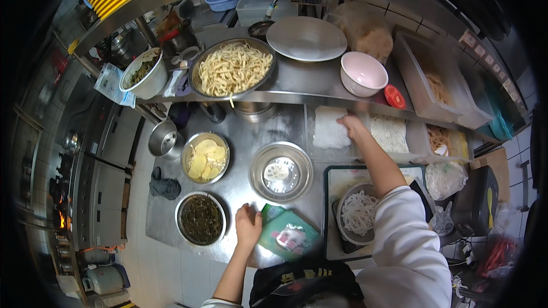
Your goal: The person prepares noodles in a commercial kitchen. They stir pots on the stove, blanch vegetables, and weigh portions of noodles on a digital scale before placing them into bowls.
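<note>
My right hand (352,125) reaches under the shelf into a clear plastic bin (332,154). Its fingertips touch the edge of a white, soft-looking slab (330,128), perhaps pale noodles; whether they grip it is not visible. My left hand (248,227) is at the counter's near side with thumb apart, holding nothing, beside a green printed soft pack (291,233). Between the hands, farther back, stands a steel bowl (255,182) with lotus root slices (276,171) in it. Below my right forearm, a bowl of thick white noodles (357,214) sits on a dark-rimmed board (326,239).
Left are a bowl of potato slices (205,158), a bowl of dark shredded seaweed (200,218), a steel pot (165,141) and a dark cloth (165,184). The shelf edge (282,97) overhangs the bins and carries a noodle bowl (235,70) and pink bowls (364,75). A flame (63,221) burns far left.
</note>
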Tool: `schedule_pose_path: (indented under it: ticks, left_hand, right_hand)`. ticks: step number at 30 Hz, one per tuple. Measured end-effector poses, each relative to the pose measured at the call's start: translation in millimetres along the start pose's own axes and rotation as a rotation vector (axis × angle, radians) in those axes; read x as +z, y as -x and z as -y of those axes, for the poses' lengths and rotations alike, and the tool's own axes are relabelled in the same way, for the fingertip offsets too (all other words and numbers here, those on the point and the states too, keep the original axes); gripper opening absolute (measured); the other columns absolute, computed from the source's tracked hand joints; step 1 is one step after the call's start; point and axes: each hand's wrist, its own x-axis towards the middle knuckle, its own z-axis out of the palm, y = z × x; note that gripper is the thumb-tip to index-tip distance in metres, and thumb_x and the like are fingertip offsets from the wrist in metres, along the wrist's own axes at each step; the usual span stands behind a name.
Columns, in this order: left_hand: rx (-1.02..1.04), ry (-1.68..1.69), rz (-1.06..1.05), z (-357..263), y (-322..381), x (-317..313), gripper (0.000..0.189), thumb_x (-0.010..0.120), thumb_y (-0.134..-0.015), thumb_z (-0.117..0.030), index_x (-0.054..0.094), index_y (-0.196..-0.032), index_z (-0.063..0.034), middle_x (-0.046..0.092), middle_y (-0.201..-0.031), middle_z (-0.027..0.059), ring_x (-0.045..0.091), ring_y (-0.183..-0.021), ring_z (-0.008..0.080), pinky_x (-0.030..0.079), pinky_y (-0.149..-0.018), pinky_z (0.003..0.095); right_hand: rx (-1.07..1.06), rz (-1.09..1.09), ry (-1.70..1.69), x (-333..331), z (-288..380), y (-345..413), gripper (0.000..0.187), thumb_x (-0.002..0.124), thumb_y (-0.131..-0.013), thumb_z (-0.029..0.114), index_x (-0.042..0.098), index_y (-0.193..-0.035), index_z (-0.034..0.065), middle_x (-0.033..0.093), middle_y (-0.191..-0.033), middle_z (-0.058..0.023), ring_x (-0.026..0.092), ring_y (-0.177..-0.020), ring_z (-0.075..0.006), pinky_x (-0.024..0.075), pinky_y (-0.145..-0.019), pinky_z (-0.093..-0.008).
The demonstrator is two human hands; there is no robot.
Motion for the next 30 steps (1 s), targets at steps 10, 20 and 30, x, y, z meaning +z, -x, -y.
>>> schedule_pose_path:
  ticks: [10, 20, 30]
  left_hand:
    - [-1.13, 1.193, 0.391, -17.9, -72.2, 40.7, 0.033, 0.047, -0.084, -0.005, 0.033, -0.104, 0.0175, 0.056, -0.094, 0.0264, 0.064, -0.071, 0.0339, 0.059, -0.058, 0.0347]
    - [-0.998, 0.9, 0.364, 10.8, -133.4, 36.5, 0.033, 0.051, -0.081, -0.011, 0.043, -0.1, 0.0148, 0.056, -0.082, 0.0197, 0.063, -0.06, 0.0294, 0.057, -0.046, 0.0355]
    - [-0.867, 1.052, 0.293, 8.4, -172.2, 53.3, 0.038, 0.048, -0.085, -0.007, 0.039, -0.119, 0.0077, 0.058, -0.088, 0.016, 0.06, -0.056, 0.0183, 0.056, -0.047, 0.028]
  right_hand:
    - [-0.083, -0.273, 1.404, 43.7, -14.7, -6.5, 0.082, 0.057, -0.07, 0.056, 0.041, -0.13, 0.0036, 0.031, -0.138, -0.0226, 0.025, -0.126, -0.0428, 0.0285, -0.098, -0.0538]
    - [0.092, -0.026, 1.496, 75.5, 3.1, -8.9, 0.079, 0.047, -0.068, 0.064, 0.045, -0.13, 0.0168, 0.026, -0.144, -0.0104, 0.016, -0.133, -0.0385, 0.0097, -0.098, -0.0662]
    - [-0.342, -0.228, 1.543, 35.1, -3.6, -45.2, 0.054, 0.045, -0.08, 0.043, 0.048, -0.126, 0.0141, 0.041, -0.135, -0.0116, 0.037, -0.126, -0.0291, 0.0317, -0.101, -0.0428]
